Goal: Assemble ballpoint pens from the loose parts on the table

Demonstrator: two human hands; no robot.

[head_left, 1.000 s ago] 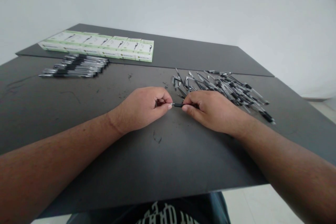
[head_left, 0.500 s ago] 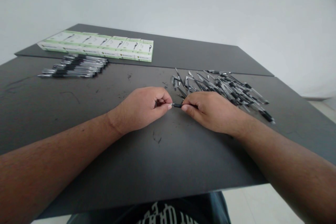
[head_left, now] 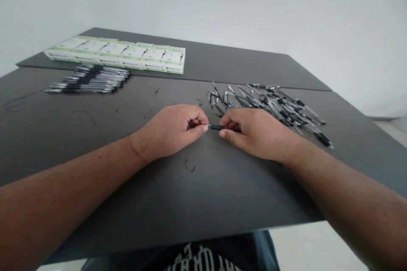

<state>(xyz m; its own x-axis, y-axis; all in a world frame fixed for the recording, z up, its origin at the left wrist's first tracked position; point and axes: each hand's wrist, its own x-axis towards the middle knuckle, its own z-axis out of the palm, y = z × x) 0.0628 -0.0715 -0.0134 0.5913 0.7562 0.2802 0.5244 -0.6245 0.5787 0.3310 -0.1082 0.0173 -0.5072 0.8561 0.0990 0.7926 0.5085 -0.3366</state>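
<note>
A thin pen [head_left: 216,127] with a black grip lies level between my two hands, low over the table. At its silvery tip end, my left hand [head_left: 178,129] pinches it between thumb and forefinger. My right hand [head_left: 254,131] has its thumb and fingers around the dark barrel, the finger and thumb slightly apart, so more of the black part shows. Just behind the right hand spreads a loose heap of pens and pen parts [head_left: 286,112], with some clear caps [head_left: 212,98] at its left side.
At the back left stands a row of green-and-white boxes [head_left: 152,57] printed with a pen picture. In front of them lies a bundle of pens [head_left: 90,79] side by side. The dark grey table [head_left: 165,207] has scuff marks and a seam across the back.
My right thumb and forefinger have loosened a little around the pen, and more of its black barrel shows. My left hand keeps its pinch in the same place.
</note>
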